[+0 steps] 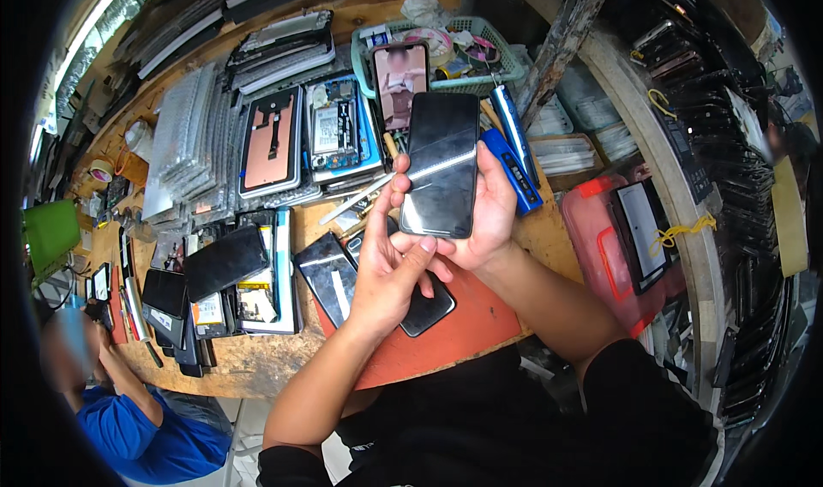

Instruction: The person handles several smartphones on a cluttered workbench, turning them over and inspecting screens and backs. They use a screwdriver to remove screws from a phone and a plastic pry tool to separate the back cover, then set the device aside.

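A dark smartphone (441, 161) with a glossy black screen is held upright over the bench, light streaks reflecting across it. My right hand (497, 206) wraps its right side and lower back, thumb along the edge. My left hand (387, 273) grips the lower left, with fingers at the left edge and the thumb at the bottom edge. Below my hands, a dark phone (324, 264) and another black phone (431, 312), partly hidden, lie on an orange mat (480, 311). Behind the held phone, another phone (400, 84) with a lit screen leans against a green basket (493, 29).
Blue pen-like tools (514, 168) lie right of my hands. To the left are disassembled tablets (273, 140), bubble-wrapped stacks (184, 140) and several loose phones (225, 262). A red translucent box (591, 230) stands at right. Someone in a blue shirt (154, 435) sits at lower left.
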Action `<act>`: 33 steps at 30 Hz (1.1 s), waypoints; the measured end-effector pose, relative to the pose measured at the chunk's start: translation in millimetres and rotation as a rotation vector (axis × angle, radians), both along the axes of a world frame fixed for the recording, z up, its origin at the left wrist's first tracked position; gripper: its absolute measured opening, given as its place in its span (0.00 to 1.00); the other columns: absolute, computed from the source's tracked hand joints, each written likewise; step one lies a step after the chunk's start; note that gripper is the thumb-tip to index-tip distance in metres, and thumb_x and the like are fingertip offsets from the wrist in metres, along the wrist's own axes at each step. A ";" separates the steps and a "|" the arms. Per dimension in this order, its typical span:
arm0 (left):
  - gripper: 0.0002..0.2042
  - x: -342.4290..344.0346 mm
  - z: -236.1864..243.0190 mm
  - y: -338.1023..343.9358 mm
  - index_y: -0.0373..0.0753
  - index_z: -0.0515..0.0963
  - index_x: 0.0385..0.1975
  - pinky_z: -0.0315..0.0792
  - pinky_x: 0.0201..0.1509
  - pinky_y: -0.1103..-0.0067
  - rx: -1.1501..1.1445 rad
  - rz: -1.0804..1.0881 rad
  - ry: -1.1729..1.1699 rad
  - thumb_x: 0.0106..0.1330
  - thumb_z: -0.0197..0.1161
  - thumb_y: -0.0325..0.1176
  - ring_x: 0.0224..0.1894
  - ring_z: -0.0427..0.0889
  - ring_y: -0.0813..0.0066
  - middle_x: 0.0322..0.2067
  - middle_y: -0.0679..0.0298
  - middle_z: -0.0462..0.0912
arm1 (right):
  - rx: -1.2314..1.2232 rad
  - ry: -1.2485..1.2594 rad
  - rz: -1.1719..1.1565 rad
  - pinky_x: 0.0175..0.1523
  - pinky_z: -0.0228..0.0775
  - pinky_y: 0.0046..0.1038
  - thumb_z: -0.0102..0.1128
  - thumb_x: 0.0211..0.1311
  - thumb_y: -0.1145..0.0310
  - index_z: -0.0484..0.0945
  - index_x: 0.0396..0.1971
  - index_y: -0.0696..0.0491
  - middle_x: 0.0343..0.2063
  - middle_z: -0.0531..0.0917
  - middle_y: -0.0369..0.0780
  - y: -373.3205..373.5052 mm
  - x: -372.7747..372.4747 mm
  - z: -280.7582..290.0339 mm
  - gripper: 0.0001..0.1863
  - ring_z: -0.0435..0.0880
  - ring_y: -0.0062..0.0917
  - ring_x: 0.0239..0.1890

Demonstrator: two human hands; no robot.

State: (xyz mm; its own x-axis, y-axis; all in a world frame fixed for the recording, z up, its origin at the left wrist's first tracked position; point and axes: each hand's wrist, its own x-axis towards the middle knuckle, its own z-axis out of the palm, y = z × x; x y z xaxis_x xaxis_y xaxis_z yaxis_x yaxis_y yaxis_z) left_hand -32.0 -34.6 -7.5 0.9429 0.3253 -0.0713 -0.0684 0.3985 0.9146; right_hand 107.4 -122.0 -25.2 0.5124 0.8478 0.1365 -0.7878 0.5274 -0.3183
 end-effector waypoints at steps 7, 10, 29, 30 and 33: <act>0.41 -1.3 -3.2 0.2 0.41 0.41 0.83 0.72 0.21 0.87 -0.054 -0.020 -0.071 0.78 0.61 0.24 0.27 0.87 0.75 0.43 0.55 0.89 | 0.052 0.004 -0.092 0.59 0.81 0.48 0.33 0.82 0.38 0.71 0.67 0.60 0.57 0.82 0.52 0.3 -2.6 -1.8 0.39 0.84 0.45 0.54; 0.42 -1.9 -3.3 -1.0 0.43 0.39 0.83 0.72 0.21 0.87 -0.090 -0.043 -0.062 0.79 0.60 0.25 0.27 0.87 0.75 0.41 0.53 0.90 | 0.044 -0.051 -0.094 0.61 0.79 0.47 0.32 0.82 0.39 0.70 0.66 0.61 0.56 0.81 0.53 0.7 -1.6 0.3 0.39 0.83 0.43 0.54; 0.46 -9.0 -6.7 -3.6 0.49 0.33 0.83 0.78 0.33 0.83 -0.057 -0.093 -0.025 0.79 0.62 0.29 0.32 0.88 0.71 0.41 0.50 0.89 | 0.191 -0.122 0.143 0.64 0.77 0.42 0.40 0.80 0.37 0.62 0.73 0.62 0.62 0.76 0.52 -13.7 -9.9 19.3 0.42 0.80 0.38 0.59; 0.45 -9.5 -7.4 -3.9 0.49 0.33 0.83 0.78 0.33 0.83 -0.065 -0.093 -0.027 0.79 0.62 0.29 0.32 0.88 0.72 0.41 0.50 0.89 | 0.178 -0.149 0.139 0.63 0.78 0.41 0.41 0.80 0.37 0.62 0.73 0.63 0.62 0.76 0.52 -15.1 -8.6 17.8 0.43 0.80 0.38 0.60; 0.45 -8.7 -7.3 -4.2 0.49 0.34 0.83 0.78 0.34 0.82 -0.051 -0.111 0.005 0.78 0.62 0.28 0.33 0.88 0.73 0.42 0.51 0.89 | 0.146 -0.212 0.246 0.34 0.81 0.33 0.40 0.77 0.31 0.62 0.73 0.65 0.63 0.77 0.51 -19.4 -0.5 16.1 0.49 0.87 0.33 0.37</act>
State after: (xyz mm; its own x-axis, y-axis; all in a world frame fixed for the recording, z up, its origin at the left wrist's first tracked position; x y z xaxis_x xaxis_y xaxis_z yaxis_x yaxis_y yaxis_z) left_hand -40.8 -38.8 -14.8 0.9726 0.2144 -0.0901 -0.0163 0.4493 0.8932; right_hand 106.9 -141.4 -9.1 0.2431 0.9060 0.3465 -0.8213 0.3823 -0.4235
